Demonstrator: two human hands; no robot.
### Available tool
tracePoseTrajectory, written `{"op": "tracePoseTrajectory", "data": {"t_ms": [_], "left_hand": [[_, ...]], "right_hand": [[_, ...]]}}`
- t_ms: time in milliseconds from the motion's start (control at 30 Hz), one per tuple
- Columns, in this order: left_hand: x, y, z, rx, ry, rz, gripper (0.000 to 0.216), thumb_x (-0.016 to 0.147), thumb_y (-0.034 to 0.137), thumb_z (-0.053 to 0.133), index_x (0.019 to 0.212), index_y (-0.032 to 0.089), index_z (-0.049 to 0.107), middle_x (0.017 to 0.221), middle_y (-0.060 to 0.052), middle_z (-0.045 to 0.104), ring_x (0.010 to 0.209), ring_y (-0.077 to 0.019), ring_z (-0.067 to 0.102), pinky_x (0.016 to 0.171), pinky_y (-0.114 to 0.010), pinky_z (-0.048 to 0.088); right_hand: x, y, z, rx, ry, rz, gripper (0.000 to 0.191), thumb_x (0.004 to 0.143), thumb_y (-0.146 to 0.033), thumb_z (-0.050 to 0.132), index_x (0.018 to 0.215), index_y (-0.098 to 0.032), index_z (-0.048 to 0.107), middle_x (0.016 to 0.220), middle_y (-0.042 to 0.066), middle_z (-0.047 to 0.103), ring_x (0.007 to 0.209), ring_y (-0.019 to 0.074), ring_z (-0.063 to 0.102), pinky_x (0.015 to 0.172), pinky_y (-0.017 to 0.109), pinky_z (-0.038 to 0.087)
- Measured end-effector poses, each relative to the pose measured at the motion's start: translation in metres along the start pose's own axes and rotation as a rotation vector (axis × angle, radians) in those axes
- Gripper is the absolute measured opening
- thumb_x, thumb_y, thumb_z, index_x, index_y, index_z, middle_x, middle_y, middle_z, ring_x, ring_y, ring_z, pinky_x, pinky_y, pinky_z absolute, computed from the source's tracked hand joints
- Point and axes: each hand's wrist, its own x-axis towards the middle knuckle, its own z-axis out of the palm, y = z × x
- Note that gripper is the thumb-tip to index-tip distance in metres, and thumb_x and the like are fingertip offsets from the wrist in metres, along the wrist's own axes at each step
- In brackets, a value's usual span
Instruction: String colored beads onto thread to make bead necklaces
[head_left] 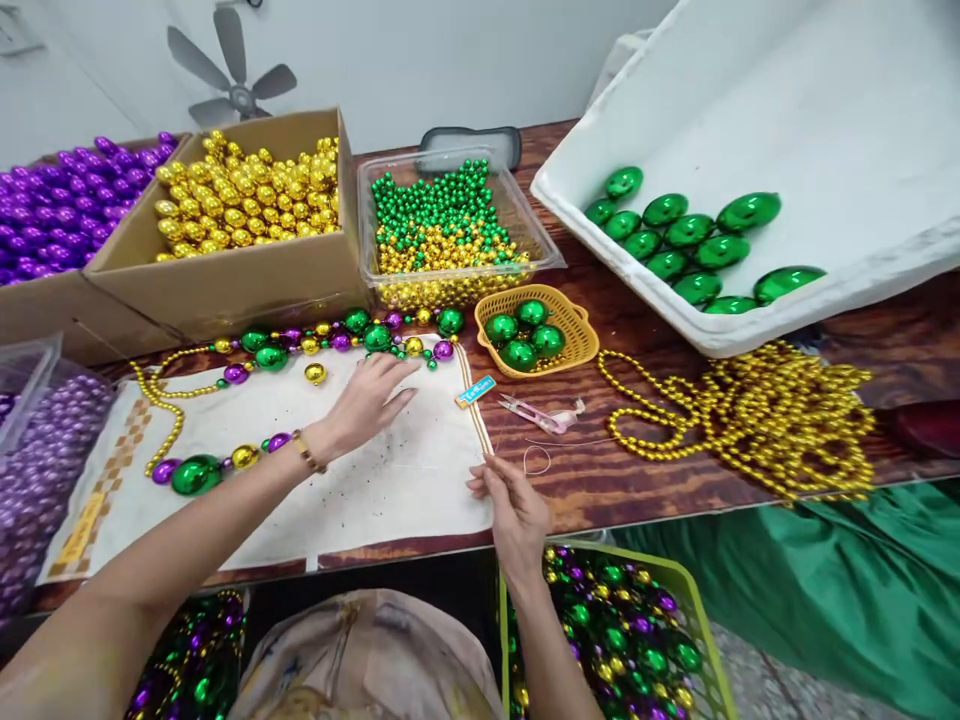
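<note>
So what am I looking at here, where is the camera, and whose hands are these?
No machine here: a person works with two bare hands, and the single camera sits on their head, looking down. The left hand lies open on a white cloth, fingertips by a strand of green, gold and purple beads. The right hand is at the cloth's edge, fingers pinched; whether they hold thread is too fine to tell. On the brown wooden table stand a cardboard box of gold beads, a clear plastic tub of small green and gold beads, a yellow woven basket of green balls, small pink scissors and a heap of gold bead chains.
</note>
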Motion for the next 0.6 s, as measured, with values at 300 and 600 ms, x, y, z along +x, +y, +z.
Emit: {"op": "tracePoseTrajectory", "data": {"t_ms": [300,600], "left_hand": [[0.172,0.041,0.072,0.239,-0.204,-0.052,0.034,0.1,0.038,0.051,0.116,0.012,0.065,0.117,-0.017,0.066,0.113,-0.0322,0.052,0.093,-0.043,0.039],[0.185,0.045,0.082,0.281,-0.242,-0.107,0.046,0.092,0.047,0.063,0.119,0.009,0.063,0.117,-0.019,0.069,0.115,-0.0357,0.054,0.096,-0.047,0.038]], "right_hand": [[0.001,0.001,-0.006,0.149,0.209,0.063,0.023,0.087,-0.035,0.07,0.1,-0.016,0.071,0.075,0.002,0.071,0.056,0.0124,0.064,0.055,0.025,0.053],[-0.001,0.001,-0.006,0.13,0.161,0.046,0.023,0.09,-0.037,0.067,0.098,-0.015,0.071,0.075,0.002,0.069,0.056,0.0121,0.062,0.056,0.026,0.052]]}}
